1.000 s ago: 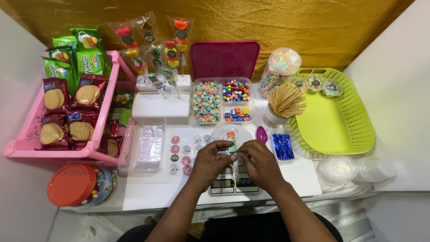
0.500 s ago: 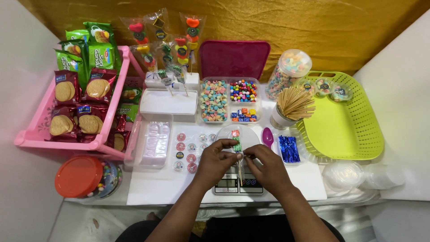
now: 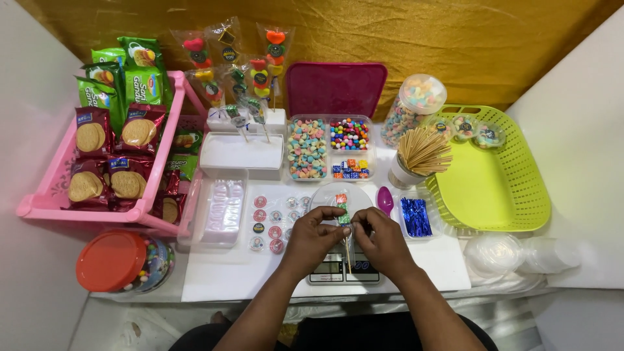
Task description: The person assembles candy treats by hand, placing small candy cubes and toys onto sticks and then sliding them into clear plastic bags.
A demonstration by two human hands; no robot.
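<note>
Wooden thin skewer stick (image 3: 348, 250) with small coloured wrapped candies (image 3: 341, 209) threaded on its top end sits pinched between your two hands, over the small digital kitchen scale (image 3: 343, 268) and the clear round plastic dish (image 3: 324, 195) on the white table (image 3: 227, 273). Your left hand (image 3: 313, 238) has fingers narrow, tips closed on the candy stack; your right hand (image 3: 385, 242) has fingers curled tight on the stick just under it.

Since a second ago: both hands have drawn closer together and the stick now shows three or so candies, topmost red-orange, green below; before, the hands were a bit further apart on it. Judged from that, you're seating a piece on the skewer. View also shifted slightly, table layout unchanged.

Around: divided clear tray of mixed candies (image 3: 328, 146), cup of bare wooden sticks (image 3: 419, 153), blue foil twist ties in a clear tub (image 3: 415, 216), purple plastic spoon (image 3: 385, 198), lime green plastic basket (image 3: 513, 195), pink plastic rack of biscuit packets (image 3: 49, 201).
</note>
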